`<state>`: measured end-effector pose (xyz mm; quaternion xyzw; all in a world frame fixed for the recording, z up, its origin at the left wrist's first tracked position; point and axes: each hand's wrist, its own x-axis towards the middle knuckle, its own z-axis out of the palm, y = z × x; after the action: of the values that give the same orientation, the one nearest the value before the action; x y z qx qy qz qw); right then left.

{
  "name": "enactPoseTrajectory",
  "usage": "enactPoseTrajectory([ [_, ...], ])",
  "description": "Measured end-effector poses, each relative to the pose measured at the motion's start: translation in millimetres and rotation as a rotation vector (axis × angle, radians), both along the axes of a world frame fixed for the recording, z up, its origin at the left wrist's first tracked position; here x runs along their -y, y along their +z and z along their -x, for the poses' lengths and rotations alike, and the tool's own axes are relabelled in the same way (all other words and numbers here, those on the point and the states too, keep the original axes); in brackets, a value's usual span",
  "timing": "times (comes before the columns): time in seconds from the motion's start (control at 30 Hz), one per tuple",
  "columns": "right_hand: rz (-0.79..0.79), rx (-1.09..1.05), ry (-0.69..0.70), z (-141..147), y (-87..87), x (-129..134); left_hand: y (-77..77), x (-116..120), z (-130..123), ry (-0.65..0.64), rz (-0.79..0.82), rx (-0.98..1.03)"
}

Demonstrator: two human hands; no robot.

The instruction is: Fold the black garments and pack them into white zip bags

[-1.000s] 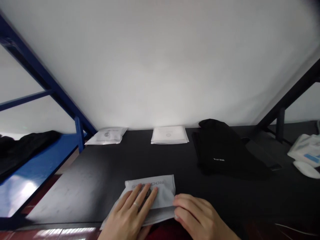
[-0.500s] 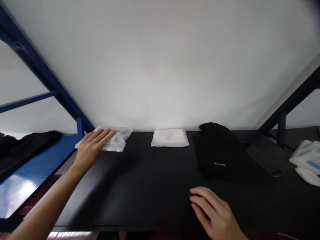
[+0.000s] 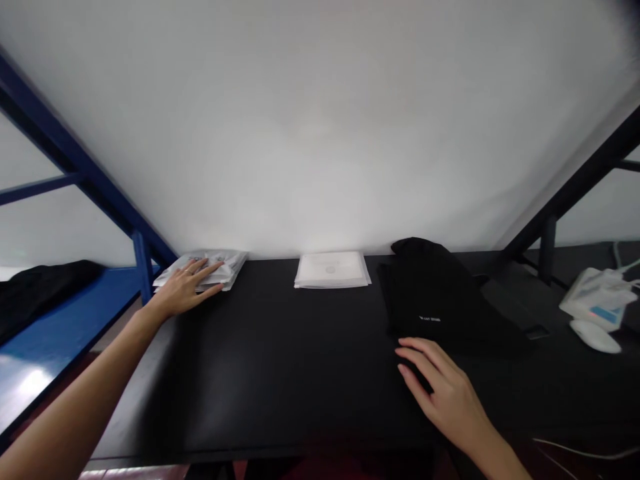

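Observation:
My left hand [image 3: 187,283] lies with fingers spread on a stack of translucent plastic bags [image 3: 227,262] at the back left of the black table [image 3: 290,360]. Dark print shows through the top bag, partly under the fingers. Over the table's right half is my right hand [image 3: 440,380], its fingers loosely curved, apart and holding nothing. Just beyond its fingertips lies a folded black garment [image 3: 440,300] with a small white print. Between the hands, against the wall, sits a flat stack of white packets [image 3: 331,269].
A white mouse [image 3: 595,335] and a white device with cables [image 3: 593,300] lie at the right. Blue frame bars [image 3: 107,193] rise at the left, black bars [image 3: 565,193] at the right. Dark cloth [image 3: 47,290] rests on the blue table [image 3: 85,307].
My left hand has spread its fingers and lies flat on the bag, which is now laid down on the stack. My right hand has moved slightly forward towards the garment. The view has shifted a little.

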<state>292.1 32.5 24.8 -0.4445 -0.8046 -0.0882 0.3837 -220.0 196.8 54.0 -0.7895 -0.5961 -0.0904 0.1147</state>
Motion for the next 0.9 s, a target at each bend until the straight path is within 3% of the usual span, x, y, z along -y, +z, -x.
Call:
enactPoseTrajectory([
  [0.23,-0.101,0.116,-0.201,-23,1.8,-26,1.7,0,-3,0.008,0.001,0.003],
  [0.47,-0.004,0.214,-0.173,-24,5.1,-40,5.0,18,-30,0.049,-0.131,0.036],
  [0.6,0.011,0.230,-0.218,-15,6.0,-44,-2.1,35,-60,-0.013,-0.194,0.056],
  [0.77,-0.001,0.284,-0.302,1,1.5,-51,-15.7,74,-114,-0.289,-0.359,0.120],
  [0.9,-0.058,0.280,-0.350,7,8.2,-54,-16.7,115,-162,-0.395,-0.250,0.330],
])
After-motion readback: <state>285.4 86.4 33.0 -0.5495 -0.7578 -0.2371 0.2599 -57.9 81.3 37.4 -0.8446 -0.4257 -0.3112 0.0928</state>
